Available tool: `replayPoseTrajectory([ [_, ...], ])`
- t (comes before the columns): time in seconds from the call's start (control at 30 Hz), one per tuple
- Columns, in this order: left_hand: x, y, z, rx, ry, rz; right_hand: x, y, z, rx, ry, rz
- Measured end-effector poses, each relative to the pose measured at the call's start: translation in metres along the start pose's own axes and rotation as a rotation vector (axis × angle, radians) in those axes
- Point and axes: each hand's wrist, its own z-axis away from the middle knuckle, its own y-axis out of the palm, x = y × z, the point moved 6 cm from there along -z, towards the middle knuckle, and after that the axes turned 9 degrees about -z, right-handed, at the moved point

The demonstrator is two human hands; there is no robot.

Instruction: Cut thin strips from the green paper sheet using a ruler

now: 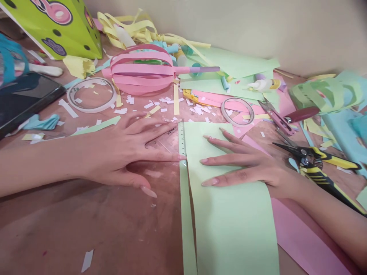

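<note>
A sheet of light green paper (235, 217) lies in front of me, its near part curving down. Along its left side runs a narrow green strip (187, 217), parted from the sheet by a thin gap. A clear triangular ruler (182, 141) rests at the sheet's left edge, its scale over the top of the strip. My left hand (123, 149) lies spread over the ruler, fingertips at its marked edge. With fingers apart, my right hand (243, 160) presses flat on the green sheet. Neither hand grips anything.
Yellow-handled snips (318, 160) and a box cutter (279, 118) lie to the right. Behind are tape rolls (91, 95), a pink paper lantern (142, 70), a glue bottle (263, 84) and paper scraps. A phone (28, 95) and a green bag (65, 30) stand left.
</note>
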Motion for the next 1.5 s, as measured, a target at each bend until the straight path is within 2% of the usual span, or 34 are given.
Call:
replayPoseTrajectory([
  [1.23,-0.0041,-0.0071,-0.0043,0.004,-0.013,0.001,-0.0071,0.0044,0.007,0.042,0.022,0.004],
  [1.5,-0.0044,-0.0041,-0.0024,-0.055,-0.017,-0.01,-0.0041,0.0028,0.0068,0.02,-0.012,0.067],
])
